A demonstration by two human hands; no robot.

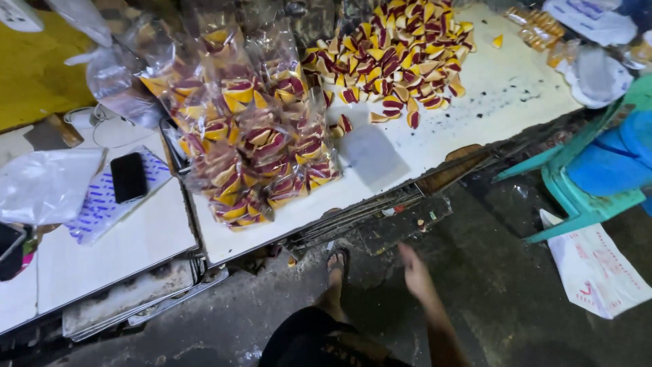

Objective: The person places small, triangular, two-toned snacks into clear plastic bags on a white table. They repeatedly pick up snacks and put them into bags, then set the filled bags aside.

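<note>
white tabletop (475,109) bears bagged sweets (258,143) well above right hand (414,272), its grip seemingly released, empty.

White tabletop (496,88), loose pile of yellow-and-maroon wedge sweets (394,54), clear bagged sweets (258,143), black phone (128,177)

The right hand (414,270) hangs empty and loose above the dark floor (516,285). Bagged sweets (255,146) crowd the white table (502,88).
</note>
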